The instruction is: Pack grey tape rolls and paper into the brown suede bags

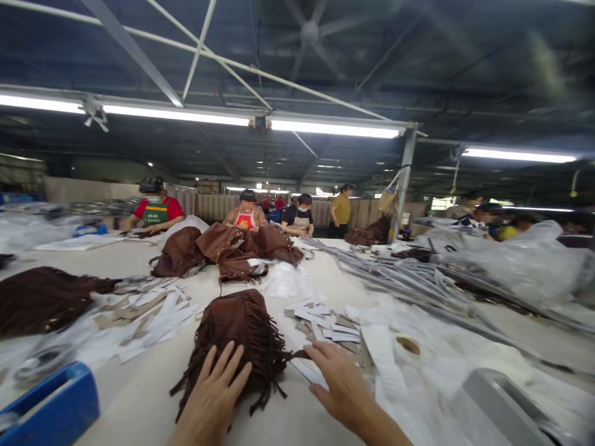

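While resting left hand (212,387) wide on fringed bag (237,310), looks to be pinching strap (299,355) with right hand (341,379); probably partway, with more bags (218,241) at twelve o'clock, maybe unfinished.

Bare tabletop (132,396) leaves a passage between the fringed brown bag (238,316) and blue tape dispenser (60,406) — paper strips (325,319) crowd the bag's right.
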Action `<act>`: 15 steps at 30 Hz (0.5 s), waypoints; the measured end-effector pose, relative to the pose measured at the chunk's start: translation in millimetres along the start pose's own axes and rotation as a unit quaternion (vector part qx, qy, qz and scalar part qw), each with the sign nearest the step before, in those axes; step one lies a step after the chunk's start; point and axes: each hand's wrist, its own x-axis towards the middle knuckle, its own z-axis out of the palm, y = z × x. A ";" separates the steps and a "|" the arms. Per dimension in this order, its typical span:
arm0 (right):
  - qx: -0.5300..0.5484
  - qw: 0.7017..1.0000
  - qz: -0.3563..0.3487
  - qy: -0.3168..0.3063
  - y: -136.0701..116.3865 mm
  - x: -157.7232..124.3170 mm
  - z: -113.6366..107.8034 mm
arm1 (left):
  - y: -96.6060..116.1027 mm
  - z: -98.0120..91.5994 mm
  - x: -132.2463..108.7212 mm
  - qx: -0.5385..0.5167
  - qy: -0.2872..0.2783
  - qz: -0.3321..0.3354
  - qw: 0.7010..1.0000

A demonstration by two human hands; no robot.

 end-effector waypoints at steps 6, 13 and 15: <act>-0.023 0.998 0.022 -0.061 6.1 20.0 -5.1 | -31.9 -30.8 -3.1 -0.010 -0.039 -0.085 0.996; 0.360 0.900 0.093 -0.228 -28.3 -4.6 -15.3 | -29.4 -42.9 -12.1 -0.076 0.046 -0.124 0.988; 0.445 0.852 0.123 -0.248 -34.2 -16.7 -3.8 | -5.5 -35.7 -15.9 -0.203 0.091 -0.114 0.968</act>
